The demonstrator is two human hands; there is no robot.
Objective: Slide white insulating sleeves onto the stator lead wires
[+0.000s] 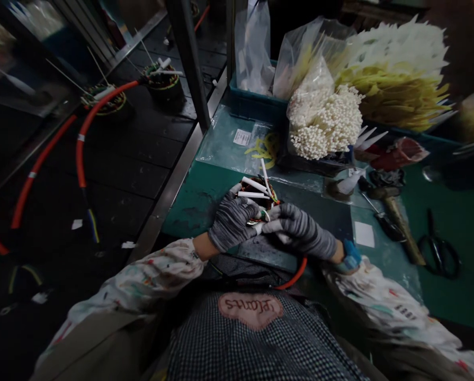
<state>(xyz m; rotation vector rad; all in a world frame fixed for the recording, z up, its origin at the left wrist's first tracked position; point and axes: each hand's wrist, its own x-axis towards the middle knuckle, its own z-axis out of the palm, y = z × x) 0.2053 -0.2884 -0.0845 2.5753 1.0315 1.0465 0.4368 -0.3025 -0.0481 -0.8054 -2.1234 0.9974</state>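
Wound coil, location?
— Centre of view, near edge of the green bench mat, between two gloved hands. White sleeves sticking out of the top.

Far left, to begin?
— Dark conveyor. On it: orange cable, curved. Left conveyor coil just beside the cable's bend, right conveyor coil near its far end. Both with thin white leads pointing up.

Between conveyor and bench?
— Steel post, leaning across the view.

Left hand?
— Grey knit glove, patterned sleeve. Wrapped round the wound coil's left side, clenched on it.

Right hand?
— Same grey glove, blue band at the wrist. Fingertips pinched onto the wound coil's near right edge, touching the left hand's fingers.

Behind the hands?
— Blue tray with clear bags. White tube bundle, ends facing the camera. Yellow strips piled further right.

Right end of the mat?
— Hammer, lying flat, well apart from the wound coil. Black scissors just beyond it.
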